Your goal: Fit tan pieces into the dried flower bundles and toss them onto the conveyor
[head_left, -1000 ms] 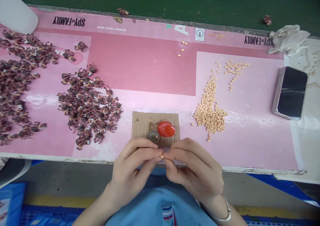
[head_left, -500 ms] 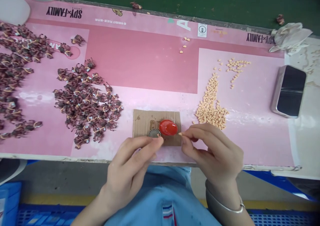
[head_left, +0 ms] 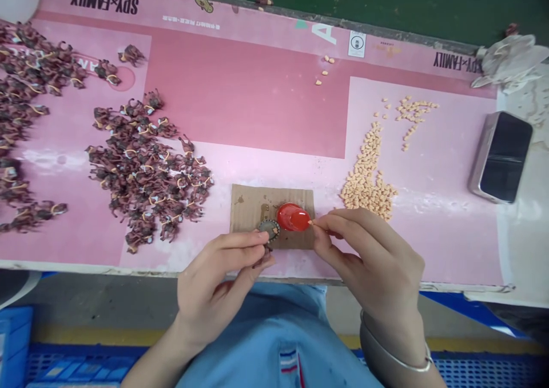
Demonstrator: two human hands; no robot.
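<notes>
Between the fingers and thumb of my left hand (head_left: 227,279) is a small brown figurine (head_left: 265,257), mostly covered by the fingers. A grey round part with a beaded rim (head_left: 269,229) shows at its upper end. My right hand (head_left: 369,256) is closed in a pinch on a tiny beige piece (head_left: 310,222), right at the edge of a red cup (head_left: 286,215). The cup rests on a piece of cardboard (head_left: 244,205), its shiny opening facing right. How deep any contents are I cannot tell.
Many brown figurines with beige bands (head_left: 148,165) lie heaped at left. Beige pieces (head_left: 371,190) form a pile at right. Further right are a phone-like dark-faced block (head_left: 501,158) and crumpled clear plastic (head_left: 512,64). The pink table's front edge (head_left: 150,268) runs close to my body.
The beige piece in my right hand has come from beside the red cup to its rim. My left hand has turned slightly, showing more of the figurine. The view has shifted a little.
</notes>
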